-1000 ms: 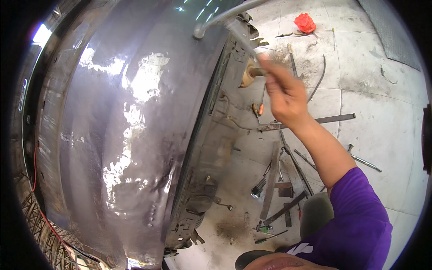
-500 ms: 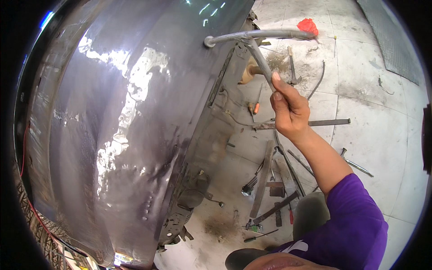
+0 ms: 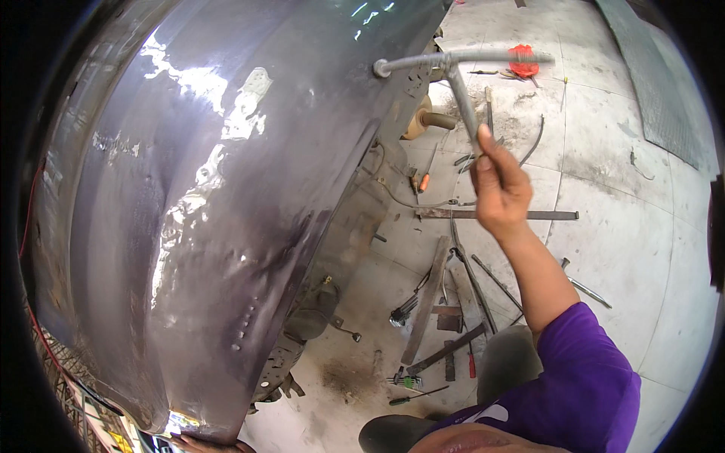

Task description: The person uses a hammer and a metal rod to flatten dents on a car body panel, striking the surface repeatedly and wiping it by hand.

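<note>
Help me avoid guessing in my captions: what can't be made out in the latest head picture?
Head view:
Most of a hand, probably the left hand: cut off by the lower edge, so its grip is unclear.
Lower end of the handle: covered by the right hand.
Far end of the hammer: blurred.
Part of the red bundle: behind the hammer.

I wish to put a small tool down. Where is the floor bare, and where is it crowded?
Bare: the pale tiled floor right of the shiny silver metal rod, below the thin dark wire; also between the curved dark rod and the grey textured mat. Crowded: below and left of the right hand, where dark flat metal bars lie about.
</note>
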A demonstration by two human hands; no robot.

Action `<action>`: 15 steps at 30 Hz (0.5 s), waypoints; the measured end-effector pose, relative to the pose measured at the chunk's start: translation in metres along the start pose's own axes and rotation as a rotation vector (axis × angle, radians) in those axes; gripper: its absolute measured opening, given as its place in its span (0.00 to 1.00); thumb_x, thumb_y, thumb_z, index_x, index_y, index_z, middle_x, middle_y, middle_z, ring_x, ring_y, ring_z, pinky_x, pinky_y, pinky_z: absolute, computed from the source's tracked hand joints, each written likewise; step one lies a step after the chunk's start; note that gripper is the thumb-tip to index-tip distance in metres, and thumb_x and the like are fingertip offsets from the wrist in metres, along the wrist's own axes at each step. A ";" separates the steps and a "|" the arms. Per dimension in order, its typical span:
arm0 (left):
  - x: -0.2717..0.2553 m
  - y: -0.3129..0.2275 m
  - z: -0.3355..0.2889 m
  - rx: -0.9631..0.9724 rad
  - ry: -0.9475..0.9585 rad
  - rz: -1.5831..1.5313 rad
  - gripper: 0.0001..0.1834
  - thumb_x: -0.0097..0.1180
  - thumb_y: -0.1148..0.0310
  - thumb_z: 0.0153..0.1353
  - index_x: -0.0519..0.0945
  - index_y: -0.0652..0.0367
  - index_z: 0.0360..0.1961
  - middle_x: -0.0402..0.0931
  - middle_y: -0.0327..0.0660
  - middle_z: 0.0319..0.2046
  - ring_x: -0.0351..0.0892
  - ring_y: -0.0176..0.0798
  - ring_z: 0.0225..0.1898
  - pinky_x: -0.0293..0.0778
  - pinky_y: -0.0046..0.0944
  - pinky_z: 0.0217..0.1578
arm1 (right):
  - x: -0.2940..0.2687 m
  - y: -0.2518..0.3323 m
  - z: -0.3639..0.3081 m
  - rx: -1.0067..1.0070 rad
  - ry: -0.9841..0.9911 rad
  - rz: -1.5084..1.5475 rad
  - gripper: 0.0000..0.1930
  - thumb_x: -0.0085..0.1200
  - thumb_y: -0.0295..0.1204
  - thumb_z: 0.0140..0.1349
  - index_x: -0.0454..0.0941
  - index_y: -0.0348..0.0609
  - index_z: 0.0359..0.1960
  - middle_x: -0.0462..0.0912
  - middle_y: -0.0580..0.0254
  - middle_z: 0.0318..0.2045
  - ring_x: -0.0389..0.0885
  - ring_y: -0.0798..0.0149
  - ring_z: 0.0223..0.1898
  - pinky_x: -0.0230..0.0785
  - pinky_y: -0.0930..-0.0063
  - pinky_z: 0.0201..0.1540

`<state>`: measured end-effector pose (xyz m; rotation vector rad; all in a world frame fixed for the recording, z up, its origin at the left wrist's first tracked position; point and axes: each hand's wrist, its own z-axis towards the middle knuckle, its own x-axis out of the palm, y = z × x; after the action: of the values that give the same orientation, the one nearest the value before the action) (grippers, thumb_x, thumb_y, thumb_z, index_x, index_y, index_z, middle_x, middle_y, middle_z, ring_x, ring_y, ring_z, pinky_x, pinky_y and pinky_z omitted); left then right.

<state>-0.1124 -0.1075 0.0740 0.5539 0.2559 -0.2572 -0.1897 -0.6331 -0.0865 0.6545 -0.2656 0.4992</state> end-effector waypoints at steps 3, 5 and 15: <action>-0.006 0.004 0.002 0.008 0.014 0.069 0.53 0.57 0.43 0.55 0.46 0.72 0.67 0.42 0.68 0.66 0.41 0.74 0.66 0.47 0.70 0.60 | 0.003 0.008 -0.001 -0.113 -0.129 0.103 0.20 0.41 0.17 0.66 0.66 0.37 0.60 0.68 0.70 0.23 0.60 0.79 0.19 0.55 0.85 0.22; -0.005 0.005 0.001 0.015 0.037 0.108 0.53 0.57 0.44 0.55 0.47 0.72 0.67 0.42 0.68 0.66 0.41 0.74 0.66 0.47 0.70 0.60 | 0.005 -0.002 -0.001 -0.147 0.027 -0.050 0.20 0.39 0.17 0.66 0.65 0.36 0.60 0.71 0.67 0.24 0.60 0.78 0.19 0.56 0.85 0.21; -0.008 0.007 0.004 0.018 0.069 0.134 0.44 0.53 0.55 0.60 0.49 0.73 0.66 0.46 0.69 0.64 0.43 0.75 0.65 0.48 0.71 0.59 | 0.005 0.000 0.003 -0.053 -0.065 -0.015 0.19 0.41 0.18 0.65 0.68 0.37 0.59 0.69 0.70 0.22 0.61 0.79 0.19 0.57 0.85 0.23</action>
<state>-0.1166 -0.1022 0.0832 0.5957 0.2818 -0.1109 -0.1860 -0.6330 -0.0823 0.6216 -0.3343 0.4553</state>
